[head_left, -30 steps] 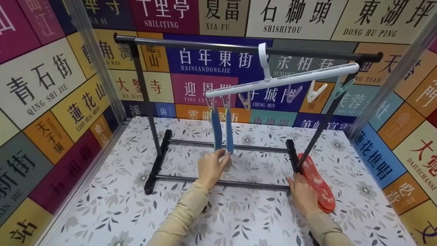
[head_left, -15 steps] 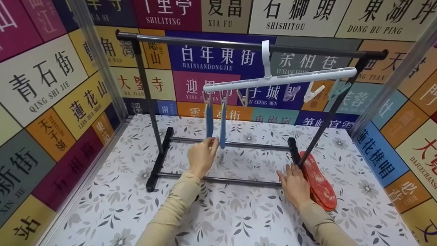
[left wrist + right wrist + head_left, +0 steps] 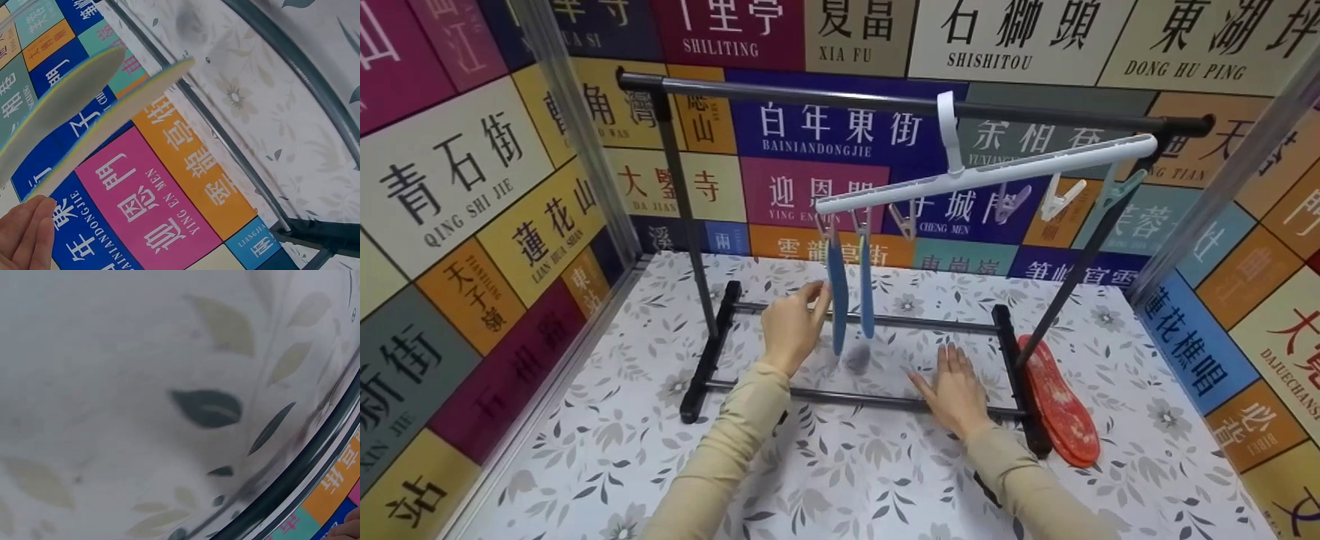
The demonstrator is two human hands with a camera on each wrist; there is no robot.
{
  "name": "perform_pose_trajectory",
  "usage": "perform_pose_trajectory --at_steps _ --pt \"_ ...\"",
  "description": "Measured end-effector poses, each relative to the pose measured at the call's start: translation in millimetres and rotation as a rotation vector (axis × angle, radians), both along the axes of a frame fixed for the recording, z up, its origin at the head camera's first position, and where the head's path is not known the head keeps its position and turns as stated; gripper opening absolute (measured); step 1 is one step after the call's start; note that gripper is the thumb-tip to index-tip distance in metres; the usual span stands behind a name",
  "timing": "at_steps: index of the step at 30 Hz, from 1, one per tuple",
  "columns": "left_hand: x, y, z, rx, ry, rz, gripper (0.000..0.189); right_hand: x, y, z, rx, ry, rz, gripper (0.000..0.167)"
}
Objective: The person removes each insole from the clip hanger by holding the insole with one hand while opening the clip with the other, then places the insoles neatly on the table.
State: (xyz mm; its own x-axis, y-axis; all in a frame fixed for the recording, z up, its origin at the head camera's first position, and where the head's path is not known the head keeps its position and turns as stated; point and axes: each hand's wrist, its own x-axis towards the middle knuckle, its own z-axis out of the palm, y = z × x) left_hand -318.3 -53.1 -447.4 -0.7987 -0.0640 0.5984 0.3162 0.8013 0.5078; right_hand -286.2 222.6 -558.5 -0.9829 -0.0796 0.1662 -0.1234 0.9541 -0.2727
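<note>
As blue insoles hang, left grip sits alongside

Steadying them under the hanger seems the step; the next move probably calls for gentle withdrawal. One hangs at the left grip's fingertips, pinched or merely touched, I cannot tell; the right grip spreads wide.

This looks like a booth: sign-printed walls at 9, 12 and 3 o'clock, a metal corner strip at 10, a floral-patterned surface at 6.
</note>
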Motion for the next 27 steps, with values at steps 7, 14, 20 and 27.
perform_pose_trajectory --at_steps 7,14,20,27 --pt "-5.2 -1.6 12.2 0.074 0.014 -0.018 0.031 -18.0 -33 1.1 -0.007 0.017 0.047 0.093" --pt "-10.1 -2.6 22.7 0.069 0.060 -0.016 0.033 -26.6 -63 7.3 -0.019 0.054 0.077 0.086" --pt "-12.7 -0.7 31.9 0.066 0.097 -0.026 0.036 -32.8 -86 17.2 -0.053 0.109 0.095 0.085" --pt "-16.7 8.4 42.4 0.053 0.124 -0.030 0.035 -40.7 -100 27.2 -0.076 0.158 0.052 0.093"
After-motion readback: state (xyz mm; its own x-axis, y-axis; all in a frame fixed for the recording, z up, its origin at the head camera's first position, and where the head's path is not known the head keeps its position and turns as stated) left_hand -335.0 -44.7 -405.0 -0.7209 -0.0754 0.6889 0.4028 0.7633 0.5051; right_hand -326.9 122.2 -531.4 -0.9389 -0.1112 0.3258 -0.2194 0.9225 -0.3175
